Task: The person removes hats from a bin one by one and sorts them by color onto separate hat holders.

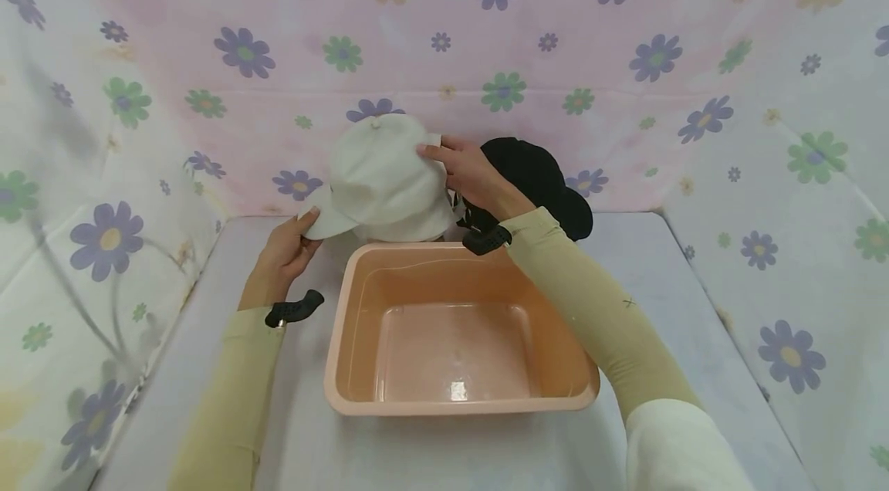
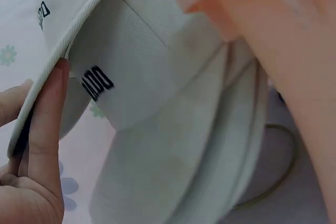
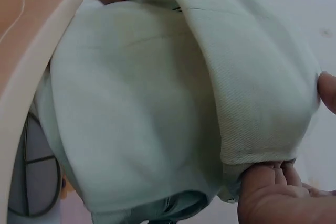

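Observation:
A white baseball cap (image 1: 382, 167) is held between both hands above more white caps (image 1: 410, 228) stacked behind the basin. My left hand (image 1: 281, 252) pinches its brim, thumb on one side and fingers on the other in the left wrist view. At the opposite side, my right hand (image 1: 475, 171) grips the cap's back edge, fingers tucked under the rim (image 3: 257, 162). Dark lettering (image 2: 97, 83) shows on the front of a cap beneath the lifted one. A black cap (image 1: 535, 182) sits just right of the white ones, partly behind the right wrist.
A peach plastic basin (image 1: 458, 406) stands in front of the caps, under the right forearm. Flower-printed cloth (image 1: 444, 51) walls the white table (image 1: 430, 452) at the back and both sides. A thin wire loop (image 2: 286, 166) shows beside the caps' brims.

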`<state>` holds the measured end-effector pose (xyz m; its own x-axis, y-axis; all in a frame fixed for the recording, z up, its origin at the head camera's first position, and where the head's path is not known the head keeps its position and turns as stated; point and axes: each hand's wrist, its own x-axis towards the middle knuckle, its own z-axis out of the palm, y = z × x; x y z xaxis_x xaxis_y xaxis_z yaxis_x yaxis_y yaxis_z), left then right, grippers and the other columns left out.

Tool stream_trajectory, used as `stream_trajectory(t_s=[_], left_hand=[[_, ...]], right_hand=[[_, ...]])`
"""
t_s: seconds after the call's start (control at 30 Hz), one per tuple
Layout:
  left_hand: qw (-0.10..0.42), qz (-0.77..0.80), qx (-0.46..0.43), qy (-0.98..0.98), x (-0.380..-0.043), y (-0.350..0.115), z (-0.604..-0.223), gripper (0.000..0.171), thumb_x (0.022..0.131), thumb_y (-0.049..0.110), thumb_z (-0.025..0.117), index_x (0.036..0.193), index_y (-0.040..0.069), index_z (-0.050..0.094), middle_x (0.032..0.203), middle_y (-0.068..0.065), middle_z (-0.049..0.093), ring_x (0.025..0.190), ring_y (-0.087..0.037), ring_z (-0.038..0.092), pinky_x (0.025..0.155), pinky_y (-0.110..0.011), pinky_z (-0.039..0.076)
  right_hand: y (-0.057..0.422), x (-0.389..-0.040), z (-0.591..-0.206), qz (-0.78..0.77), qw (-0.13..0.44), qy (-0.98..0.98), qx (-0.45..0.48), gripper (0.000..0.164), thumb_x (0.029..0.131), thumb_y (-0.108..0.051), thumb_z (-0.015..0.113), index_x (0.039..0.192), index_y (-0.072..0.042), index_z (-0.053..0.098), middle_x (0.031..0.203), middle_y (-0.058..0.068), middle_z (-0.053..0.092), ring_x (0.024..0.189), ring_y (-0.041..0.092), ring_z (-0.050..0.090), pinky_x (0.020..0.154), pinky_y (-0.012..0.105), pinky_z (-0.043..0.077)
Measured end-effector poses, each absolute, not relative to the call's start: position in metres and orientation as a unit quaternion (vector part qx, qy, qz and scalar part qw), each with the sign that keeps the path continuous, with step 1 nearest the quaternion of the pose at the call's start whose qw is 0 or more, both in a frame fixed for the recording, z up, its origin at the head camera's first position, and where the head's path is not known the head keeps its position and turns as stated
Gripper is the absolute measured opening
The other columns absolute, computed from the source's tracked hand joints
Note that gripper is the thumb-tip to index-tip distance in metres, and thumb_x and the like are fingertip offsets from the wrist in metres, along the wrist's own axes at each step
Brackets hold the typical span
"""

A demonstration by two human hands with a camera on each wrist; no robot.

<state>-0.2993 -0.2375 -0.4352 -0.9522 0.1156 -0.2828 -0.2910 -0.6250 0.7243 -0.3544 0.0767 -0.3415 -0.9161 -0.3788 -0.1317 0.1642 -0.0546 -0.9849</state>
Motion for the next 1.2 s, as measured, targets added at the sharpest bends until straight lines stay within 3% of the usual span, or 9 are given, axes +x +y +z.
stream_trajectory(t_s=[0.13,0.23,0.47,0.53,0.83,0.97,1.2], left_hand=[[0.109,0.892,-0.101,0.426,-0.308,-0.238,-0.426,0.065,0.104,0.01,0.054,0.157,0.004,0.017,0.115,-0.001,0.055,0.096,-0.006,0.064,0.08,-0.019,0.058],[0.114,0.886,-0.103,0.438,-0.312,-0.238,-0.425,0.067,0.104,0.011,0.056,0.158,0.003,0.018,0.111,-0.001,0.057,0.094,-0.007,0.066,0.079,-0.019,0.058],[0.119,0.871,-0.109,0.463,-0.312,-0.24,-0.443,0.03,0.104,0.013,0.054,0.131,0.005,0.043,0.103,0.002,0.061,0.091,-0.006,0.066,0.076,-0.019,0.058],[0.116,0.864,-0.109,0.477,-0.311,-0.24,-0.452,0.029,0.104,0.014,0.055,0.128,0.004,0.045,0.1,0.002,0.063,0.09,-0.005,0.066,0.075,-0.019,0.058],[0.109,0.792,-0.117,0.589,-0.305,-0.235,-0.48,0.065,0.104,0.022,0.058,0.154,-0.006,0.028,0.094,0.011,0.068,0.086,0.001,0.067,0.074,-0.015,0.057],[0.092,0.793,-0.123,0.59,-0.306,-0.234,-0.482,0.069,0.104,0.022,0.059,0.157,-0.006,0.024,0.098,0.01,0.064,0.086,0.001,0.066,0.073,-0.015,0.057],[0.064,0.782,-0.13,0.606,-0.307,-0.23,-0.484,0.065,0.1,0.022,0.066,0.152,0.0,0.035,0.112,0.001,0.055,0.091,-0.003,0.064,0.073,-0.017,0.057]], right_hand=[[0.08,-0.357,-0.344,-0.707,0.176,0.68,-0.081,0.058,0.101,-0.027,0.066,0.151,-0.01,0.045,0.148,0.01,0.05,0.131,0.029,0.055,0.111,0.05,0.045],[0.083,-0.358,-0.346,-0.68,0.191,0.703,-0.079,0.065,0.1,-0.028,0.068,0.154,-0.008,0.039,0.152,0.01,0.046,0.132,0.03,0.053,0.112,0.051,0.044],[0.087,-0.358,-0.351,-0.636,0.221,0.732,-0.103,0.063,0.098,-0.026,0.069,0.15,-0.004,0.04,0.145,0.014,0.05,0.127,0.032,0.056,0.112,0.05,0.044],[0.089,-0.357,-0.353,-0.617,0.218,0.747,-0.117,0.063,0.097,-0.027,0.071,0.147,-0.003,0.041,0.142,0.014,0.052,0.124,0.031,0.056,0.11,0.049,0.046],[0.091,-0.349,-0.366,-0.475,0.177,0.846,-0.167,0.072,0.089,-0.039,0.079,0.139,-0.002,0.044,0.124,0.015,0.054,0.108,0.027,0.054,0.09,0.036,0.051],[0.091,-0.348,-0.368,-0.463,0.175,0.853,-0.167,0.08,0.089,-0.039,0.079,0.146,-0.001,0.038,0.131,0.016,0.051,0.113,0.027,0.053,0.095,0.038,0.051],[0.091,-0.349,-0.371,-0.431,0.188,0.868,-0.161,0.105,0.085,-0.04,0.083,0.159,-0.002,0.019,0.156,0.017,0.035,0.135,0.028,0.044,0.11,0.044,0.045]])
